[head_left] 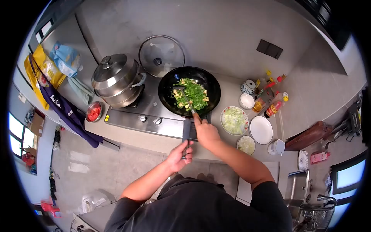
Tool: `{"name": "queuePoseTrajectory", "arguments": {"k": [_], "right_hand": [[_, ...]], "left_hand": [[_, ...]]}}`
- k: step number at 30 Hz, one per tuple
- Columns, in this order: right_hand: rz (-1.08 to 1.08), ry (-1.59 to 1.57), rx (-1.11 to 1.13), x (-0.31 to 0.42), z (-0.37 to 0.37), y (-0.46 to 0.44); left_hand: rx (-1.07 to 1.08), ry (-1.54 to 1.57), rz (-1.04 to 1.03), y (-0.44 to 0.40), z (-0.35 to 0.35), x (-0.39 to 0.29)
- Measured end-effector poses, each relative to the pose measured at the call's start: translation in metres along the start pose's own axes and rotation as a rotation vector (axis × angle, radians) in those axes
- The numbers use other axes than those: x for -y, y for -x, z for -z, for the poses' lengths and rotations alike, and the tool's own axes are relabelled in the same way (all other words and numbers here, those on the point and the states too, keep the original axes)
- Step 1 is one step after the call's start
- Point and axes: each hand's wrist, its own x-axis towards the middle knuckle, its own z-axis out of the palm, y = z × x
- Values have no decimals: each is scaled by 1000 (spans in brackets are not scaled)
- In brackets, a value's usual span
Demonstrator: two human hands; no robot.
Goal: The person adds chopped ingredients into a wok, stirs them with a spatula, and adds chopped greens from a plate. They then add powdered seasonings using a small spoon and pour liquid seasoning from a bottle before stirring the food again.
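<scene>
My right hand (206, 133) is closed around the brown handle of a metal spatula (188, 101), whose head rests in the food. A black wok (164, 98) sits at the right side of the stove, with chopped green vegetables (196, 94) and pale yellow pieces in it. Below the wok, my left hand (180, 155) grips its dark handle (187, 129), which points toward my body. A bowl of pale chopped vegetables (234, 120) stands to the right of my right hand.
A steamer pot (119, 87) stands left of the wok, a glass lid (162, 54) leaning behind. Red chopped food fills a small bowl (94, 112). On the right are a white plate (261, 130), a small bowl (246, 145) and sauce bottles (273, 108). A sink (296, 185) lies lower right.
</scene>
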Motion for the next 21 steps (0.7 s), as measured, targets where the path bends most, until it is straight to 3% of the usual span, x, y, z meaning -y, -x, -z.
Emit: {"name": "queuePoseTrajectory", "arguments": {"k": [5,9,14,21], "right_hand": [[-61,-28,-122,6,52,-5],[82,-141,-331,-42,111,-5],[-94,-262,-162,-77,181,-18],[-85,-129,-237,-152,177,-88]], "left_hand": [[5,-59,60,2,1,-8],[-60,-95,109,7,-8,-17],[-41,-85,108,6,-7,-17],[-167,-148,81,5,-13,-13]]}}
